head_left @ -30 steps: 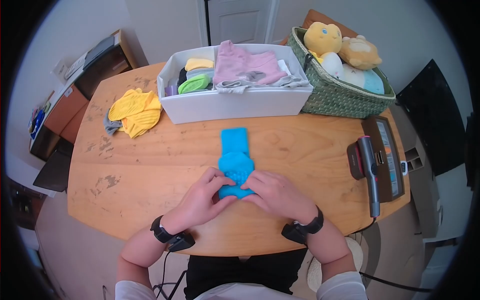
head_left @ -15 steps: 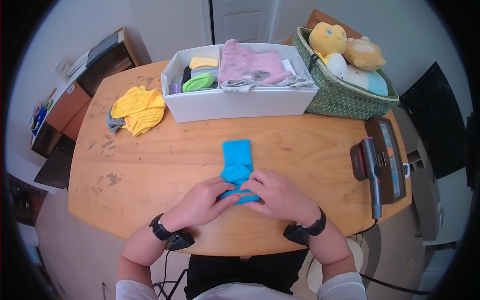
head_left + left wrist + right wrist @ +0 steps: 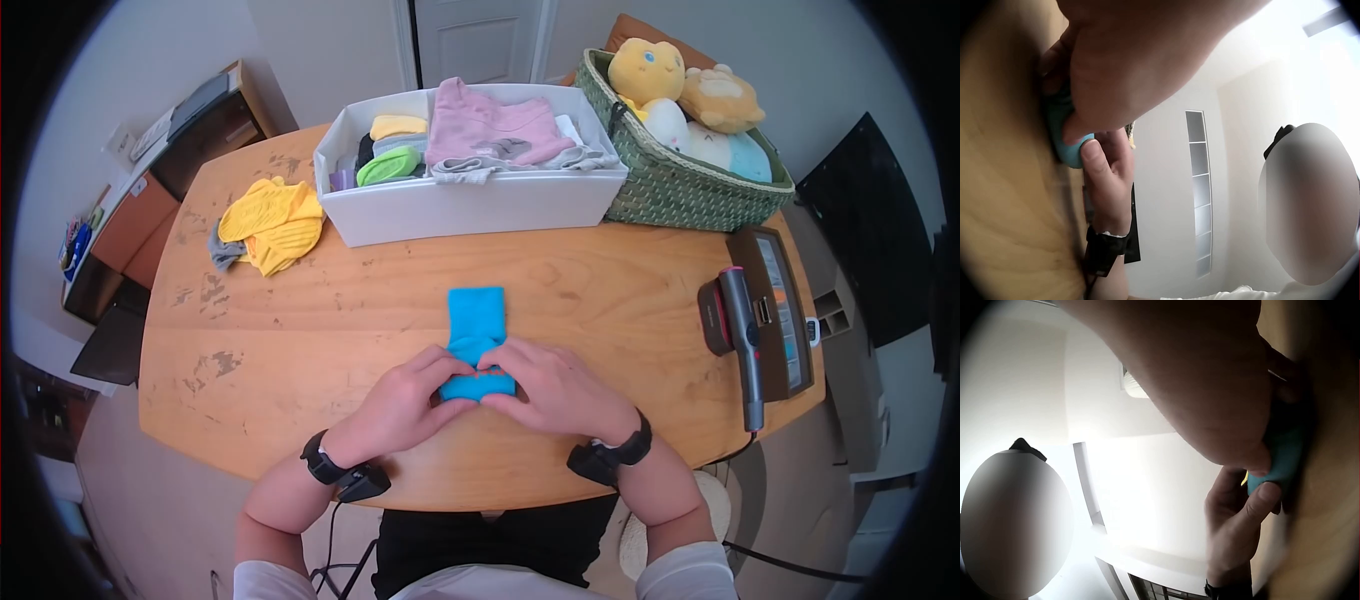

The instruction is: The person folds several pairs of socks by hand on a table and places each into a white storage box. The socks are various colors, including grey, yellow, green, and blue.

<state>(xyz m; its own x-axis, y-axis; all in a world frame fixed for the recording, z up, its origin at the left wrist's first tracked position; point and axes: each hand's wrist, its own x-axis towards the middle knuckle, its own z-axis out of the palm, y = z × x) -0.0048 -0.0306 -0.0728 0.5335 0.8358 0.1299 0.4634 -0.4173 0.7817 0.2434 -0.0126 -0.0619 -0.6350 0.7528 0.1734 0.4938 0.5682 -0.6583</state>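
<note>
A bright blue sock (image 3: 477,312) lies lengthwise on the wooden table, its flat cuff end pointing away from me and its near end rolled into a thick band. My left hand (image 3: 405,395) pinches the left side of the roll, thumb on the near side and fingers over the top. On the right side, my right hand (image 3: 548,385) grips the same roll in a mirrored way. Both sets of fingertips nearly meet at the middle. The left wrist view shows the rounded roll (image 3: 1071,153) between thumbs and fingers, close to the tabletop; the fingers hide part of it.
Behind the sock stands a white bin (image 3: 480,212) of folded clothes, with a green woven basket (image 3: 690,195) of plush toys beside it. A yellow garment (image 3: 270,225) lies crumpled at left. On the right are a corded grey handheld appliance (image 3: 742,345) and a brown case (image 3: 775,310).
The sock's near part has been rolled up further, shortening it. The dotted patch and then the orange lettering have turned mostly out of sight. Both hands stay close together on the roll.
</note>
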